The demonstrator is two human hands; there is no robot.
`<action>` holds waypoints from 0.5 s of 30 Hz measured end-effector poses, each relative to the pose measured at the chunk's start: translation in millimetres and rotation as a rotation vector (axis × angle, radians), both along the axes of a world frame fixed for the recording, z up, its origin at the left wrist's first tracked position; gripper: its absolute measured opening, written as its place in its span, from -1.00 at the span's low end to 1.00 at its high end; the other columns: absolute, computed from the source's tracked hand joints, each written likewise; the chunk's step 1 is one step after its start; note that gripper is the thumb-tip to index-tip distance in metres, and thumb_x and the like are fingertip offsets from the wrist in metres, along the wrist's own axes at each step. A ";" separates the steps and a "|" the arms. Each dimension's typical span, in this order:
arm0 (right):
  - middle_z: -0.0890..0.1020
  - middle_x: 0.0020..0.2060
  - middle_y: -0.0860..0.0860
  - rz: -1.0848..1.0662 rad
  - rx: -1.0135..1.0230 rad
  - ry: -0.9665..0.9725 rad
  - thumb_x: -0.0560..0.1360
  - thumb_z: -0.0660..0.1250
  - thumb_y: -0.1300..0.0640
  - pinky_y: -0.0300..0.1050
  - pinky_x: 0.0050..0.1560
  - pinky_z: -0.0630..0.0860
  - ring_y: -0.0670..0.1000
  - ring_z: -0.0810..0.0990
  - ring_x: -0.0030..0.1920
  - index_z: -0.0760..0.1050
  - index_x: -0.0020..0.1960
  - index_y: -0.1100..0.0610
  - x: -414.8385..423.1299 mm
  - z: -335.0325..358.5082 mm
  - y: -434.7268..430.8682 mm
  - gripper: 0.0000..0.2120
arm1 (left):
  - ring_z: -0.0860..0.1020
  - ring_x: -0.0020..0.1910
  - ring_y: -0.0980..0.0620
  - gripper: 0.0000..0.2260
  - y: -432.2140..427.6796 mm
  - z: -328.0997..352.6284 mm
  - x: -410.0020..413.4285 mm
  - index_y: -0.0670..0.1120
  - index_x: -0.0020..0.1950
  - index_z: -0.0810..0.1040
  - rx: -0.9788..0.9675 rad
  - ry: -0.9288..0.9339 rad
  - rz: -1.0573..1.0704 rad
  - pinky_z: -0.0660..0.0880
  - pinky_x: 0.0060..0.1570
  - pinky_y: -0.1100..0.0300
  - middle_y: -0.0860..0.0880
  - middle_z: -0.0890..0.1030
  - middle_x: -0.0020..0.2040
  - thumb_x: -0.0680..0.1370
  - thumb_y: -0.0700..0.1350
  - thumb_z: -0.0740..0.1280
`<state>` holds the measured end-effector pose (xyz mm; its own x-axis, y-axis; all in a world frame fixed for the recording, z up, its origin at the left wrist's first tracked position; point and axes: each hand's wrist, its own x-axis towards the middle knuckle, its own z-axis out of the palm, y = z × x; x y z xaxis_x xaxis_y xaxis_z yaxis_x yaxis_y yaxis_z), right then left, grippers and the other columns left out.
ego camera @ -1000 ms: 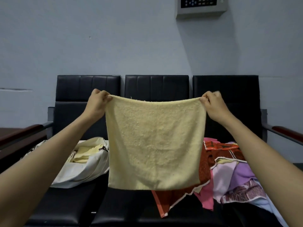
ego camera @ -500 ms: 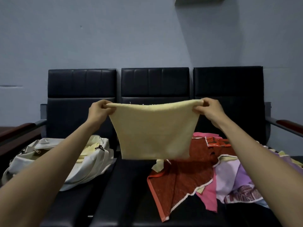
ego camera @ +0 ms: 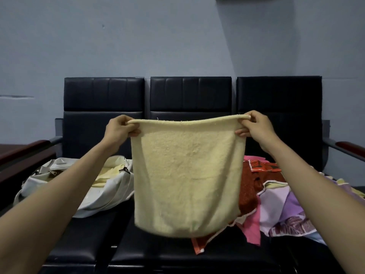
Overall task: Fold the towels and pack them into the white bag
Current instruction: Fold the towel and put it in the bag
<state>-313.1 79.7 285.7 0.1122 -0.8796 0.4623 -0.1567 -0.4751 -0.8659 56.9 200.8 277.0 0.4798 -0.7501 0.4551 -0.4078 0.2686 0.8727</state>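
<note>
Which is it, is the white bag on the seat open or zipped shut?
Open. The white bag gapes at its mouth on the left seat, and pale yellow cloth shows inside it.

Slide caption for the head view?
Left hand and right hand hold up a yellow towel; white bag and towel pile lie on the bench.

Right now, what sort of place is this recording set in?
Probably a waiting room or lobby: three linked black seats with armrests stand in a row against a grey wall. The white bag and towel pile lying on them look brought in.
</note>
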 end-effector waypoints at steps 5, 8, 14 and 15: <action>0.62 -0.09 0.15 -0.025 0.153 0.055 0.58 0.25 0.29 -0.19 -0.24 0.61 0.06 0.70 -0.19 0.46 -0.13 0.12 7.3 -37.5 -35.0 -0.86 | 0.63 -0.19 0.00 -0.96 -35.8 -41.9 7.4 -0.21 -0.04 0.54 0.139 0.068 0.014 0.62 -0.22 0.28 -0.15 0.61 -0.11 0.53 -0.29 0.37; 0.64 -0.07 0.19 -0.034 0.244 0.092 0.57 0.26 0.30 -0.09 -0.11 0.63 0.08 0.69 -0.13 0.48 -0.14 0.13 11.7 -74.8 -58.1 -0.86 | 0.62 -0.20 -0.01 -0.93 -58.3 -77.4 13.1 -0.18 -0.13 0.54 0.240 0.101 0.049 0.63 -0.15 0.21 -0.17 0.61 -0.14 0.51 -0.29 0.40; 0.60 -0.17 0.20 -0.024 0.294 0.073 0.53 0.27 0.39 -0.15 -0.10 0.60 0.07 0.65 -0.21 0.49 -0.14 0.18 14.6 -139.7 -59.6 -0.84 | 0.52 -0.23 -0.08 -0.89 -56.1 -142.2 7.9 -0.20 -0.19 0.51 0.341 0.116 0.012 0.48 -0.19 0.09 -0.11 0.53 -0.31 0.45 -0.31 0.42; 0.59 -0.22 0.19 -0.013 0.309 0.073 0.52 0.26 0.42 -0.23 -0.20 0.58 0.02 0.63 -0.29 0.48 -0.15 0.19 11.8 -149.4 -52.5 -0.83 | 0.50 -0.24 -0.09 -0.89 -48.8 -155.0 7.5 -0.20 -0.21 0.51 0.363 0.094 -0.013 0.45 -0.19 0.06 -0.11 0.53 -0.33 0.44 -0.31 0.42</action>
<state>-301.3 27.1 136.3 0.1235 -0.9787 0.1642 -0.2283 -0.1890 -0.9551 64.3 151.9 122.0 0.4960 -0.8610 0.1125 -0.3202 -0.0609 0.9454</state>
